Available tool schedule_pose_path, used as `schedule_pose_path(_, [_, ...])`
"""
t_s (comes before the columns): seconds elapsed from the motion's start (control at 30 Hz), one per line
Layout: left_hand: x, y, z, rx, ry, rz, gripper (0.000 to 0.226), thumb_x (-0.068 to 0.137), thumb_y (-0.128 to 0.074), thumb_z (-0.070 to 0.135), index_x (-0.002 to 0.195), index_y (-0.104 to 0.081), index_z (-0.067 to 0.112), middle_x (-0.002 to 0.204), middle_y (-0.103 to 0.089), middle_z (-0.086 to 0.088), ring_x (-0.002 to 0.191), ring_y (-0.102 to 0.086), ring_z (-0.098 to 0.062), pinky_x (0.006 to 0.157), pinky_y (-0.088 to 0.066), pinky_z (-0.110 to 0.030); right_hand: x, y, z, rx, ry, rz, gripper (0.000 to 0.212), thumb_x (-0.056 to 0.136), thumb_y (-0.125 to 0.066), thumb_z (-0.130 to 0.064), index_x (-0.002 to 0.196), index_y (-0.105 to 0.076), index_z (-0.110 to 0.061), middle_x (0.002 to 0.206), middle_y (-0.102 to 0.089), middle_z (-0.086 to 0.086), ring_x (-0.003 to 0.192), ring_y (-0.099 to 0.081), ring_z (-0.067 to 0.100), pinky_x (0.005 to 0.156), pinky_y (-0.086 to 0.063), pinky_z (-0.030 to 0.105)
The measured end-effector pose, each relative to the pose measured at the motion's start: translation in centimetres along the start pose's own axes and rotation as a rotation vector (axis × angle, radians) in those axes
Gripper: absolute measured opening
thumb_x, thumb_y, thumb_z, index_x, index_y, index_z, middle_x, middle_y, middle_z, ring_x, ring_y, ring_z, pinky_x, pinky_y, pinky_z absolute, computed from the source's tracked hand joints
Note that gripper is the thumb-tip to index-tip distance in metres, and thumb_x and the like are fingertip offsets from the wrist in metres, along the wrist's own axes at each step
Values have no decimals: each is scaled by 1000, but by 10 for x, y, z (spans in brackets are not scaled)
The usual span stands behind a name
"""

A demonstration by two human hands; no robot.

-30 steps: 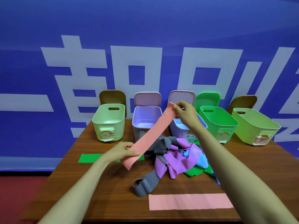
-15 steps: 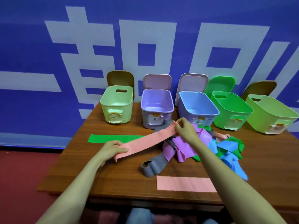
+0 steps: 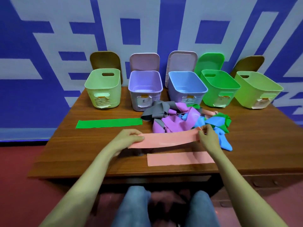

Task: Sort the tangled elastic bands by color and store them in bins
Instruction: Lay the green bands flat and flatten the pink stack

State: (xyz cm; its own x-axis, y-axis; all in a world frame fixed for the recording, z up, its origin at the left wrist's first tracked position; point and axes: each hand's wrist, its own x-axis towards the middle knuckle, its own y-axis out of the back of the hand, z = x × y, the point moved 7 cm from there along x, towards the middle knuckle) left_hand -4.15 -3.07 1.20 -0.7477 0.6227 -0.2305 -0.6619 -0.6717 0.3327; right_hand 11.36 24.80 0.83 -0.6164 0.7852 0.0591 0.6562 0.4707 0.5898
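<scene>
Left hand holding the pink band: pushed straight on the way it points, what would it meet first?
The left hand would probably reach the purple band at the near edge of the tangled pile; depth is unclear.

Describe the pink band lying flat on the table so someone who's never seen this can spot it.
Start at the wooden table and follow its front edge, nearest the person. A flat pink band lies there, right of centre. Unlike the other pink band, stretched between the left hand and right hand just behind it, this one lies flat on the wood.
</scene>
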Motion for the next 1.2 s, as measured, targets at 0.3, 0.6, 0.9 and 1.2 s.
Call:
schedule_pose_path(0.3, [3, -74, -17, 229, 42, -95, 18, 80, -68, 9, 95, -69, 19, 89, -66, -1, 78, -56, -9, 68, -41, -17, -27, 52, 76, -125, -80, 61, 16, 87, -51, -6, 101, -48, -11, 87, -60, 17, 87, -58, 39, 68, -36, 35])
schedule_pose_path(0.6, [9, -90, -27, 403, 27, 12, 35, 82, -69, 10, 116, -59, 7, 97, -57, -3, 84, -54, -17, 57, -36, -18, -34, 50, 92, -233, -99, 49, 32, 85, -49, -7, 117, -48, -9, 108, -62, 20, 98, -58, 41, 76, -43, 40])
schedule_pose_path(0.9, [10, -88, -34, 460, 28, 90, 37, 76, -76, 16, 110, -63, 8, 104, -64, -8, 85, -50, -15, 60, -29, -20, -34, 48, 90, -297, -42, 89, 25, 85, -52, -11, 110, -50, -9, 99, -63, 18, 91, -58, 41, 70, -41, 38])
schedule_pose_path(1.2, [9, -87, -34, 413, 39, 127, 34, 75, -76, 14, 106, -64, 9, 84, -56, -4, 72, -51, -18, 57, -40, -25, -32, 52, 93, -309, -8, 109, 21, 84, -55, -5, 105, -53, -3, 98, -62, 19, 91, -58, 39, 69, -39, 36])
